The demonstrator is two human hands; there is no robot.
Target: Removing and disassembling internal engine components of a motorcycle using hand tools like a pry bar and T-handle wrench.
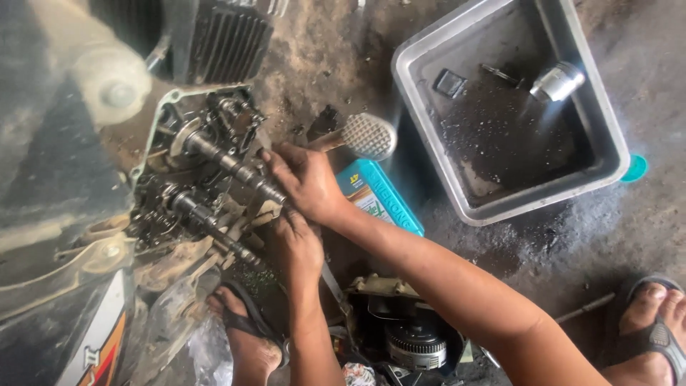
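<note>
Oil-black grime coats the fingers (275, 159) of the right hand (309, 182), which are curled narrow around the end of the upper steel shaft (236, 168) sticking out of the open engine case (193, 164). The left hand (296, 243) sits just below, its fingers bent in against the lower shaft (214, 225); whether they actually grip it cannot be told, since the fingertips are hidden behind the hand. Both shafts slant out of the case towards the camera, one above the other, with gears packed around their bases.

Just beside the right wrist: a ribbed metal foot pedal (366, 134) and a teal oil bottle (379, 196) lying on the dirt floor (607, 236). Farther right, a grey metal tray (429, 154) holding dark oil residue, a small silver cylinder (557, 81) and a small dark square part (449, 83). Below the forearms, a removed clutch assembly (414, 343) rests on the floor. The person's sandalled foot (246, 329) is planted near the case.
</note>
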